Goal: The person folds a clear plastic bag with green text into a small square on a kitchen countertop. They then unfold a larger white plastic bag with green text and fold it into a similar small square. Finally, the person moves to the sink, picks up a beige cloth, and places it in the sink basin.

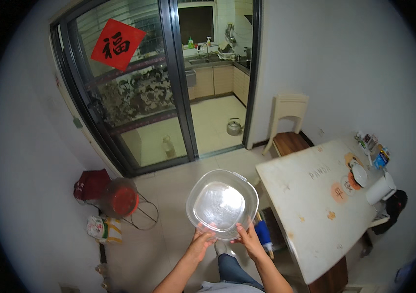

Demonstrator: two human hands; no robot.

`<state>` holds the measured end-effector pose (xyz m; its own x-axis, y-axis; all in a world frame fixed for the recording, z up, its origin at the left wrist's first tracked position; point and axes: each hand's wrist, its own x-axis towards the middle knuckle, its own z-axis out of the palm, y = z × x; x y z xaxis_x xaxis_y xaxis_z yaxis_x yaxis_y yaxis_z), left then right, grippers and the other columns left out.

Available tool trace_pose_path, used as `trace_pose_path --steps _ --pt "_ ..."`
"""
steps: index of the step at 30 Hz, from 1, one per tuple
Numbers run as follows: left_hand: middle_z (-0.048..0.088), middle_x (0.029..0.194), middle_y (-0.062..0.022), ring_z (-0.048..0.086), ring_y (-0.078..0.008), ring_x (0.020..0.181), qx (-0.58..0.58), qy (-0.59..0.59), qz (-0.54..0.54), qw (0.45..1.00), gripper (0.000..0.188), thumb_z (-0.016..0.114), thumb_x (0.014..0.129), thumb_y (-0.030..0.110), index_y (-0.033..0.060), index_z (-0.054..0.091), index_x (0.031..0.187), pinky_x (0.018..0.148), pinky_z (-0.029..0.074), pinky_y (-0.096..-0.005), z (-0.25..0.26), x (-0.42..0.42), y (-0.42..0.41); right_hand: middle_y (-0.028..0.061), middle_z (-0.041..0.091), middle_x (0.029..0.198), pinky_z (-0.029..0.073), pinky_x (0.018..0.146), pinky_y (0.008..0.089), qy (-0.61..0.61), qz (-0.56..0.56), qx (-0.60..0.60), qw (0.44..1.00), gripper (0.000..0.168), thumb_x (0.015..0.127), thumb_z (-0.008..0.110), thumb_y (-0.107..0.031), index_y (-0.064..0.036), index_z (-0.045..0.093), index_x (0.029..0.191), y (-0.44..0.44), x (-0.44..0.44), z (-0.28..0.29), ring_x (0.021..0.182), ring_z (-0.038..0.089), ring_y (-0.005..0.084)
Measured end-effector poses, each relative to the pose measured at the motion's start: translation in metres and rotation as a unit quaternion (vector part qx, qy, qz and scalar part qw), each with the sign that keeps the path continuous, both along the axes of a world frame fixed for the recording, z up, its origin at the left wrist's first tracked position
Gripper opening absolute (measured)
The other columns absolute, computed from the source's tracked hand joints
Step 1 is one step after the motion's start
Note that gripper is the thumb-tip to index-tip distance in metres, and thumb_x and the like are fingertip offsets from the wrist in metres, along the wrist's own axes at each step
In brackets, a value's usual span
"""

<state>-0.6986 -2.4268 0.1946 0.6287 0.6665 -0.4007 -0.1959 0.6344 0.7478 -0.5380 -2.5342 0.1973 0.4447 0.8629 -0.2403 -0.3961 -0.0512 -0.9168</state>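
A clear plastic basin (pixel 219 205) with a rounded square shape is held out in front of me above the tiled floor. At its near left rim, my left hand (pixel 204 241) grips it with the thumb on top. My right hand (pixel 246 240) grips the near right rim the same way, the thumb over the edge. Light glares off the bottom of the basin, and I see nothing lying in it. Some fingers show through the plastic beneath the rim.
A covered table (pixel 303 205) stands at the right, bearing a white pitcher (pixel 381 188). Behind it is a chair (pixel 291 113). Ahead, a sliding glass door (pixel 131 95) opens onto a kitchen with a kettle (pixel 234 127) on its floor. A wire stand (pixel 149 216) and bags are at left.
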Motion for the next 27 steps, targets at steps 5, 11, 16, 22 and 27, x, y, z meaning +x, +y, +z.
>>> trace_pose_path --steps 5,11,16,22,27 --pt "0.043 0.134 -0.0087 0.044 -0.0187 0.12 0.016 0.003 -0.024 1.0 0.065 0.053 0.084 0.007 0.0149 0.022 0.14 0.095 0.04 -0.0414 0.005 0.049 0.105 0.0173 0.041 0.13 0.054 0.068 0.0339 -0.023 -0.052 0.023 0.998 0.074 0.093 0.054 -0.025 -0.004 0.004 0.145 0.101 0.041 -0.003 0.103 0.054 0.023" --pt "0.047 0.126 -0.0094 0.045 -0.0231 0.116 0.029 0.026 -0.04 0.998 0.054 0.06 0.081 0.013 0.0108 0.032 0.127 0.096 0.039 -0.0427 0.018 0.102 0.237 0.0216 0.043 0.128 0.055 0.067 0.0348 -0.021 -0.032 0.007 0.999 0.077 0.091 0.055 -0.025 -0.002 0.004 0.144 0.231 0.1 0.013 0.099 0.055 0.0259" --pt "0.047 0.126 -0.0111 0.045 -0.0223 0.118 0.008 0.02 -0.024 0.999 0.079 0.062 0.081 0.015 0.0087 0.011 0.14 0.097 0.037 -0.0434 0.007 0.133 0.339 0.0195 0.044 0.125 0.055 0.067 0.035 -0.026 -0.012 -0.005 1.0 0.072 0.091 0.057 -0.024 -0.003 0.012 0.143 0.335 0.134 0.01 0.097 0.053 0.0241" --pt "0.045 0.125 -0.0126 0.043 -0.0219 0.119 0.047 0.012 -0.065 0.997 0.082 0.062 0.084 0.022 0.0031 0.007 0.141 0.098 0.038 -0.0408 -0.003 0.198 0.477 0.0196 0.044 0.123 0.055 0.071 0.0357 -0.026 -0.053 -0.003 0.998 0.076 0.09 0.058 -0.027 -0.001 0.01 0.142 0.455 0.187 -0.002 0.099 0.053 0.0224" --pt "0.042 0.127 -0.014 0.042 -0.0236 0.12 0.056 0.005 -0.08 0.995 0.084 0.063 0.085 0.029 0.0012 0.008 0.142 0.1 0.037 -0.0399 0.016 0.255 0.589 0.0213 0.041 0.128 0.054 0.072 0.0348 -0.018 -0.075 -0.01 0.997 0.083 0.09 0.057 -0.027 -0.003 0.0 0.144 0.564 0.238 0.02 0.101 0.054 0.0227"
